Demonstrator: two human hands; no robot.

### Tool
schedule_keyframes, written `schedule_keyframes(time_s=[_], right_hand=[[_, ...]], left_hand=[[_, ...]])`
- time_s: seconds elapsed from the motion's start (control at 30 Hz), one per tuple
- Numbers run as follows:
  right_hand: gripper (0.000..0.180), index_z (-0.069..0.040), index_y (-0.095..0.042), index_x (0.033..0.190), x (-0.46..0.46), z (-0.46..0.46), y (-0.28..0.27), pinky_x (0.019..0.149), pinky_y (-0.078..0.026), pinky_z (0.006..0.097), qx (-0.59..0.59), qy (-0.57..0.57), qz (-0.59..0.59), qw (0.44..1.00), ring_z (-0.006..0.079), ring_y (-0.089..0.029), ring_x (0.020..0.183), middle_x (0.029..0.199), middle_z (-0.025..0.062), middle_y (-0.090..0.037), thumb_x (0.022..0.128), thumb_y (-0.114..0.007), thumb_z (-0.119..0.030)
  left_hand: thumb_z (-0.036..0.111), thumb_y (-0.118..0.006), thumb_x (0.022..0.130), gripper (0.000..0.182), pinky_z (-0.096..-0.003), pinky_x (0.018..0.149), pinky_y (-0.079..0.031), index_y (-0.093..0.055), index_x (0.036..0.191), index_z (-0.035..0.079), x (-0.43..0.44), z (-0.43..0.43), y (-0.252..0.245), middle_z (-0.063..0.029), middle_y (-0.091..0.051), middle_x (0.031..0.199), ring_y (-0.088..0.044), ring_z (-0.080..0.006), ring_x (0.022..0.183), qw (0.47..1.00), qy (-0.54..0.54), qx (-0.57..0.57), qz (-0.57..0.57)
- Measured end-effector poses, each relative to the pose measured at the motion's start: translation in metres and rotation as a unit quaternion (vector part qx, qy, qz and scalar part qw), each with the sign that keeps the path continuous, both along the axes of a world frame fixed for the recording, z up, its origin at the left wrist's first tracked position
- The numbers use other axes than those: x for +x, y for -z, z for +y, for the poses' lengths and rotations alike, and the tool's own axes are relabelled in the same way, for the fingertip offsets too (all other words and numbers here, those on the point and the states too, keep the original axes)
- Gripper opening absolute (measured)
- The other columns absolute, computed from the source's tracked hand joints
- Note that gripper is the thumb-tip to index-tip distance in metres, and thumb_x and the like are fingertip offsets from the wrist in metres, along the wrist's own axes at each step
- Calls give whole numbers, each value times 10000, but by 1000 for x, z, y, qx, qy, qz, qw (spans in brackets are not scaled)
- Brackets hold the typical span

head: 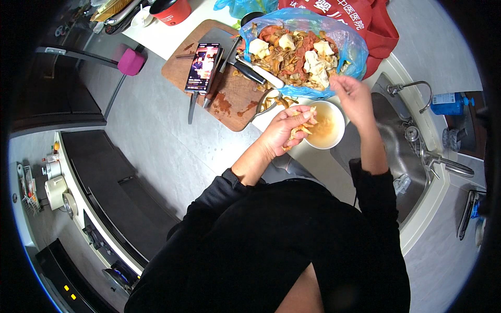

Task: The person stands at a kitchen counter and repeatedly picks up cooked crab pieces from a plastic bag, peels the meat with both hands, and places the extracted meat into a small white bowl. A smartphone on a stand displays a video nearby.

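My left hand (287,127) is closed around soft, yellow-orange food pieces (300,131), some poking out between the fingers. It is held over the left rim of a white bowl (340,133) of cloudy yellowish liquid (324,124). Slightly blurred, my right hand (353,98) hovers at the near right edge of a blue plastic bag (354,47), thumb and fingertips together; whether they pinch a scrap cannot be made out. The bag lies open, full of brown and reddish peelings (287,58) with several cream-coloured lumps (316,64) on top.
A wooden cutting board (235,117) carries a phone (202,68) with a lit screen and several knives, including a black-handled one (250,73). Beside the bag lies a white-handled tool (270,76). A steel sink (385,133) with a faucet (450,164) is at right.
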State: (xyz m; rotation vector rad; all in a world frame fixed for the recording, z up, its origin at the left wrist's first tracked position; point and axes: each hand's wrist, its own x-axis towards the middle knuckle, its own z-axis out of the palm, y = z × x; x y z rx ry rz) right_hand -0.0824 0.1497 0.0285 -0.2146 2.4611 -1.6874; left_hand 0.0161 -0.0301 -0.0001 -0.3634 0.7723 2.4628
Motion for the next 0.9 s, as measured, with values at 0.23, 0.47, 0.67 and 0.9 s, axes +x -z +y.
schedule_keyframes(time_s=[0.23,0.47,0.67,0.9], right_hand=[[187,54,-662,984,48,7,1,680,-473,210,-113,-156,-52,980,91,-588,801,871,57,-650,866,-637,-89],[164,55,-674,940,55,11,0,540,-448,185,-129,-113,-72,983,55,-571,655,864,63,-654,849,-653,-80],[154,70,-652,909,60,4,-5,570,-462,225,-92,-93,-71,989,82,-580,676,848,59,-651,862,-628,-75],[157,60,-630,851,63,-7,-2,597,-477,240,-51,-73,21,996,108,-596,715,872,50,-633,894,-579,-81]], left_hand=[[210,-567,927,166,-144,316,-232,-559,989,56,-4,5,2,-19,-567,791,-384,-47,465,998,34,50,-20],[231,-572,925,170,-137,318,-237,-560,932,61,-6,12,7,-7,-554,770,-393,-37,467,998,65,24,-11],[230,-576,923,169,-137,317,-237,-563,917,61,-4,11,6,-3,-551,768,-393,-34,469,997,66,20,-24],[236,-587,916,183,-133,318,-241,-565,909,55,-3,8,2,-1,-549,767,-401,-32,476,996,62,50,-31]])
